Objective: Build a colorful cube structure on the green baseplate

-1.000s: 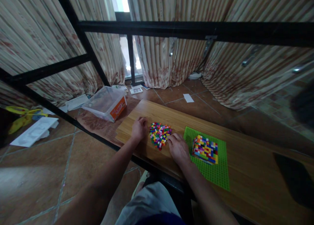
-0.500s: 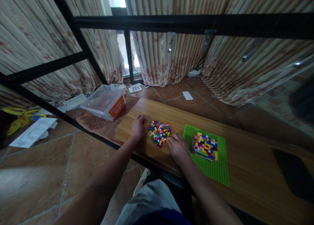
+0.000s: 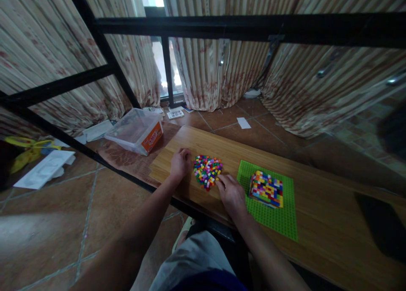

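Note:
A loose pile of small multicoloured toy bricks (image 3: 207, 169) lies on the wooden table between my two hands. Just left of the pile, my left hand (image 3: 180, 163) rests with its fingers curled together; what they hold, if anything, is hidden. At the pile's right edge, my right hand (image 3: 231, 191) pinches with thumb and forefinger at a small yellow toy brick (image 3: 217, 178). To the right of that hand, a block built from many coloured bricks (image 3: 267, 188) stands on a green studded baseplate (image 3: 285, 225). The block's top is a patchwork with a few dark gaps.
The wooden table (image 3: 323, 210) carries a dark flat object (image 3: 379, 223) at its right. A clear plastic box (image 3: 130, 132) with an orange label stands on a brown mat beyond the left end. Black metal bars (image 3: 203, 26) cross in front of striped curtains (image 3: 203, 75).
My right hand's fingers have shifted slightly at the pile's right edge, with thumb and forefinger more distinct. My left hand stays beside the pile. The view has moved a little.

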